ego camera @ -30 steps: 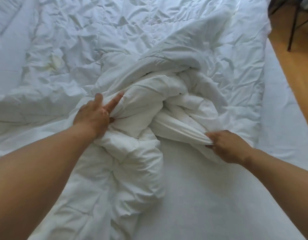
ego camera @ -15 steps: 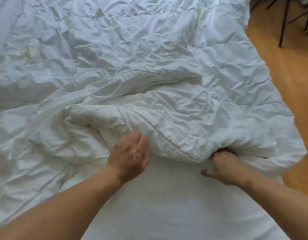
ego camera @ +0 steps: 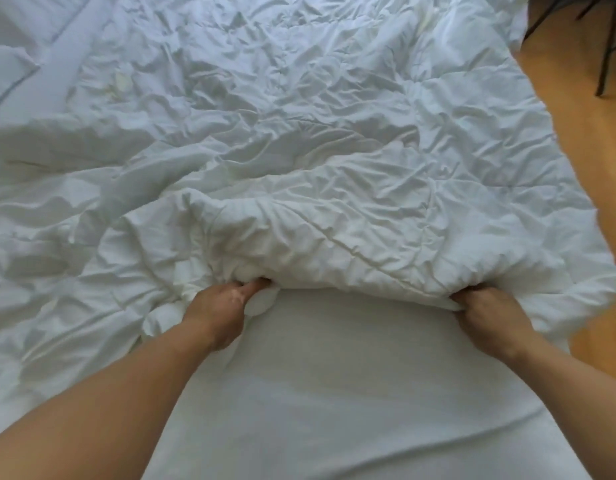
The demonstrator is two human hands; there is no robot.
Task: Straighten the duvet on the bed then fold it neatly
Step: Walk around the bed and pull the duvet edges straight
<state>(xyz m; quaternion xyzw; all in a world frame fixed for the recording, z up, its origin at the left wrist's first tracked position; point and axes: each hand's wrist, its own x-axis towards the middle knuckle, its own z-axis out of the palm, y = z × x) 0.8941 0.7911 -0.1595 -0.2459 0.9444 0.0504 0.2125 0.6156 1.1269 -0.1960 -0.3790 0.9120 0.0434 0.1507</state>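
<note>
A white, heavily creased duvet (ego camera: pixel 299 143) covers most of the bed and hangs over its right side. Its near edge runs across the middle of the view, bunched and slightly lifted. My left hand (ego camera: pixel 223 310) is closed on a wad of that edge at centre left. My right hand (ego camera: pixel 490 317) grips the same edge further right, fingers tucked under the fabric. Between and below my hands lies the bare white sheet of the bed (ego camera: pixel 351 393).
A wooden floor (ego camera: pixel 593 150) runs along the bed's right side. Thin black furniture legs (ego camera: pixel 607 53) stand on it at the top right. A flat white strip of bedding (ego camera: pixel 19 46) shows at the top left.
The twisted heap of duvet has been spread out flat toward the right side of the bed. Both hands moved to the near edge, and the left hand went from resting on it to gripping it.
</note>
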